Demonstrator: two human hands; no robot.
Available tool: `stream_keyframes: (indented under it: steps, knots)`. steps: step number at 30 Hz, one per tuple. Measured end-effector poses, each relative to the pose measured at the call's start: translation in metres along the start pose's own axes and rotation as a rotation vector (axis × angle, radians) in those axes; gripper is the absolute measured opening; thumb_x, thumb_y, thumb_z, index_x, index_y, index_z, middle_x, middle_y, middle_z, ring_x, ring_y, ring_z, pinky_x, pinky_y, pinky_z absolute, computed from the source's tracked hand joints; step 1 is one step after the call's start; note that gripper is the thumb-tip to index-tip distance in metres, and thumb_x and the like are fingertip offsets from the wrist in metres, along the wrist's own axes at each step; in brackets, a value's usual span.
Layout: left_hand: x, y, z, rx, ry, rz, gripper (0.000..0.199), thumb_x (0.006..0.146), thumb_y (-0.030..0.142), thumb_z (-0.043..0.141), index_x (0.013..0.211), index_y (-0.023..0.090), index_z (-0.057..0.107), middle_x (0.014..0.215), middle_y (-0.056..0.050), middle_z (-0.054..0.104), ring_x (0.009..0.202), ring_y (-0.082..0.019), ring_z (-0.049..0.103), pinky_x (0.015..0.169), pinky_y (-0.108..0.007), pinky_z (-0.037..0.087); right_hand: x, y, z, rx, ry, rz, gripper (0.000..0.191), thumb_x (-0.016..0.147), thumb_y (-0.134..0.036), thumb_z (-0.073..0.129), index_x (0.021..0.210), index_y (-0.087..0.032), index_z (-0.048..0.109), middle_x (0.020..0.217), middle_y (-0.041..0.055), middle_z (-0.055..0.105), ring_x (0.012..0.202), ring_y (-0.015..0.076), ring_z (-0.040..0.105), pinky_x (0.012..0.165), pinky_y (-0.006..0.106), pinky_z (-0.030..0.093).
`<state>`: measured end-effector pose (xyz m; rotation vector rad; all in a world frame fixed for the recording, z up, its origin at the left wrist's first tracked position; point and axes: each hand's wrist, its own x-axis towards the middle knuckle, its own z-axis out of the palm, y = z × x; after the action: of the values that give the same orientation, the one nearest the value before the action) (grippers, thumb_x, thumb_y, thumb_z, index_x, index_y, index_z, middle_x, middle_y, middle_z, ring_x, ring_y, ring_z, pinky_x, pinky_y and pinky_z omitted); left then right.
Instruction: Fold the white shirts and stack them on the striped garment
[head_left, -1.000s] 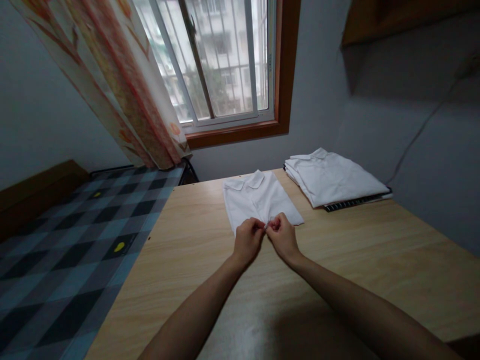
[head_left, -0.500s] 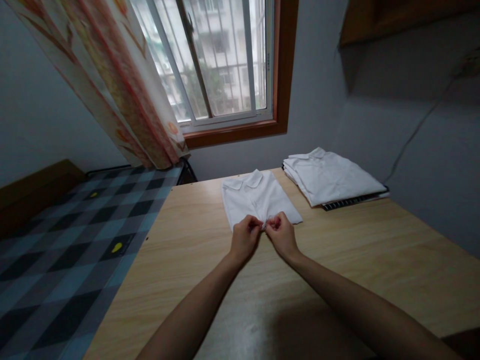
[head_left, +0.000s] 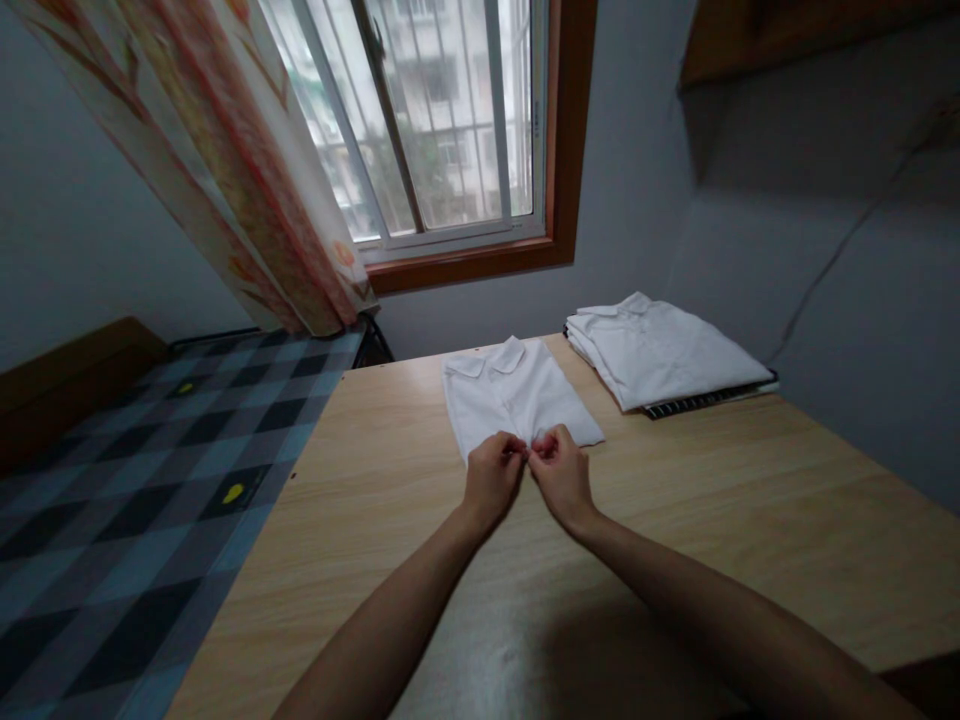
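Note:
A folded white shirt (head_left: pixel 517 390) lies on the wooden table with its collar toward the window. At its near edge, my left hand (head_left: pixel 495 460) pinches the fabric near the middle. My right hand (head_left: pixel 559 460) pinches the same edge right beside it, and the fingertips of both hands nearly meet. The cloth is gathered slightly between them. What lies right under the fingertips, perhaps a small fastening, is too small to make out.
A stack of folded white shirts (head_left: pixel 660 350) rests on a black-edged spiral-bound item (head_left: pixel 709 402) at the table's back right. The light wood table (head_left: pixel 360 500) adjoins a checked bed (head_left: pixel 150 480) on the left. A window (head_left: pixel 442 120) and a patterned curtain (head_left: pixel 247 190) are behind.
Both hands stay at the shirt's near edge, with only slight finger movement. The shirt and the stack remain in place.

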<state>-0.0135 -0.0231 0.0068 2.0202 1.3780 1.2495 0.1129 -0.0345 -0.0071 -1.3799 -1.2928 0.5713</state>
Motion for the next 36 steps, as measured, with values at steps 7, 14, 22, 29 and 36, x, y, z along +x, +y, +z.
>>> stream_keyframes:
  steps: [7,14,22,29,36]
  knots:
    - [-0.002,0.001,0.001,0.095,0.002,0.044,0.012,0.079,0.008,0.056,0.078,0.018,0.063,0.076,-0.002,0.068,0.072,-0.015,0.063,0.070,-0.026,0.049,0.004,0.009,0.004,0.025,0.017,0.059,0.022,0.071,-0.031,0.064,0.069,-0.024,0.043,0.065,-0.0027,0.061,0.060,0.0165,0.058,0.058,0.026,0.043]
    - [-0.005,0.001,0.003,0.164,0.008,0.061,0.006,0.081,0.011,0.059,0.080,0.017,0.063,0.076,-0.004,0.068,0.071,-0.016,0.062,0.067,-0.027,0.048,0.009,0.028,0.012,0.204,-0.034,0.181,0.030,0.069,-0.035,0.066,0.067,-0.025,0.038,0.067,-0.0023,0.064,0.063,0.0168,0.062,0.054,0.026,0.047]
    - [0.001,-0.003,-0.002,0.020,-0.034,-0.038,0.008,0.080,0.011,0.059,0.081,0.018,0.063,0.077,-0.001,0.069,0.070,-0.014,0.064,0.067,-0.025,0.049,0.012,0.026,0.012,0.339,-0.070,0.217,0.037,0.066,-0.038,0.069,0.067,-0.025,0.035,0.065,-0.0030,0.063,0.059,0.0162,0.062,0.053,0.026,0.048]
    - [0.000,0.000,-0.002,0.296,-0.006,0.152,0.004,0.079,0.020,0.064,0.083,0.018,0.065,0.083,-0.005,0.066,0.082,-0.021,0.058,0.075,-0.032,0.047,0.012,0.024,0.010,0.269,-0.030,0.140,0.032,0.067,-0.039,0.068,0.067,-0.024,0.039,0.065,-0.0022,0.062,0.062,0.0165,0.060,0.058,0.027,0.049]
    - [0.003,0.000,-0.003,0.318,0.003,0.072,0.006,0.080,0.020,0.064,0.076,0.017,0.066,0.075,-0.005,0.066,0.076,-0.019,0.057,0.071,-0.031,0.044,0.013,0.016,0.004,0.247,-0.080,0.093,0.021,0.070,-0.036,0.068,0.072,-0.022,0.053,0.070,0.0007,0.066,0.066,0.0179,0.063,0.064,0.029,0.051]
